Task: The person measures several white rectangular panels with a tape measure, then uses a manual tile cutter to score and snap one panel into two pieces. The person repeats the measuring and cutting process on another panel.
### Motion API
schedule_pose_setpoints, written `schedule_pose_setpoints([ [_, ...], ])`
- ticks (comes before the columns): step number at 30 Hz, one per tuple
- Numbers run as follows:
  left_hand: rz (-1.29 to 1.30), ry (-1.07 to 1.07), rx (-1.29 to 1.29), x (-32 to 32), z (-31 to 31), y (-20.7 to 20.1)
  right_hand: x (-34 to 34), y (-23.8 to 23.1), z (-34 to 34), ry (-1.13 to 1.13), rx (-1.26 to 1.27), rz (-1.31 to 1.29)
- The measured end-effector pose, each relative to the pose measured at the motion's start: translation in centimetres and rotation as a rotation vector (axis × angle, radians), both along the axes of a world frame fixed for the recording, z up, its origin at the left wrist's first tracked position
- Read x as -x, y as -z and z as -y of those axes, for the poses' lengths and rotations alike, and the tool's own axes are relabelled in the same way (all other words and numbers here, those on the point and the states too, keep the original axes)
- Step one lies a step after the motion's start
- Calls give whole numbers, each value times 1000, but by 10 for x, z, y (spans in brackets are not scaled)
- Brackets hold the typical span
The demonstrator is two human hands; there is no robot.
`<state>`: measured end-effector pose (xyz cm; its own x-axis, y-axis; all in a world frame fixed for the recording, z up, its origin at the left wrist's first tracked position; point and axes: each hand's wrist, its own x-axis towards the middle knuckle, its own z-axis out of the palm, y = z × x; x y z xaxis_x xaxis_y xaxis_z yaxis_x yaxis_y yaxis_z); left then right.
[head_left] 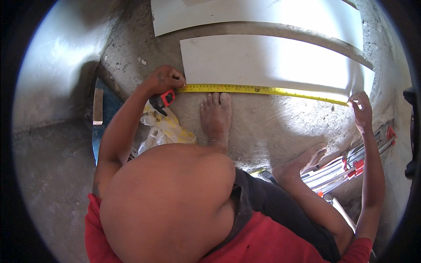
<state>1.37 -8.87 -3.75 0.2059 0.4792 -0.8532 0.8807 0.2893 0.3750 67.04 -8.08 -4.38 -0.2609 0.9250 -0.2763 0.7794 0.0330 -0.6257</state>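
A long white panel lies on the rough concrete floor in front of me. Along its near edge stretches the yellow blade of a tape measure. My left hand is closed at the panel's left corner, pinching the blade close to the red and black case, which hangs just below the fingers. At the panel's right end, my right hand pinches the other end of the blade between thumb and fingers. Some fingertips of the left hand are hidden.
Beyond the panel lies a second white panel. A crumpled plastic bag is by my bare foot. Metal bars with red ends lie at right, near my other foot. A wood strip rests on something blue at left.
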Motion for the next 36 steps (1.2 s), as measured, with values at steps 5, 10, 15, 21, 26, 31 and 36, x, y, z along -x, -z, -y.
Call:
schedule_pose_setpoints([
  [5,178,378,-199,2,-3,4,-6,9,5,-21,-100,-23],
  [10,71,-112,-53,-12,0,-2,8,-2,5,-37,-162,152],
  [15,52,-164,-18,-19,-1,-9,22,-15,3,23,-29,254],
  [21,58,-129,3,-18,-5,-12,16,-15,-2,-53,-192,168],
  [26,13,-114,21,-14,-2,-9,25,-20,3,-57,-113,298],
  [31,-114,121,45,-6,-7,-3,26,-12,-26,-64,-301,233],
  [36,9,176,-21,-7,-7,-5,14,-12,-22,-77,-280,153],
])
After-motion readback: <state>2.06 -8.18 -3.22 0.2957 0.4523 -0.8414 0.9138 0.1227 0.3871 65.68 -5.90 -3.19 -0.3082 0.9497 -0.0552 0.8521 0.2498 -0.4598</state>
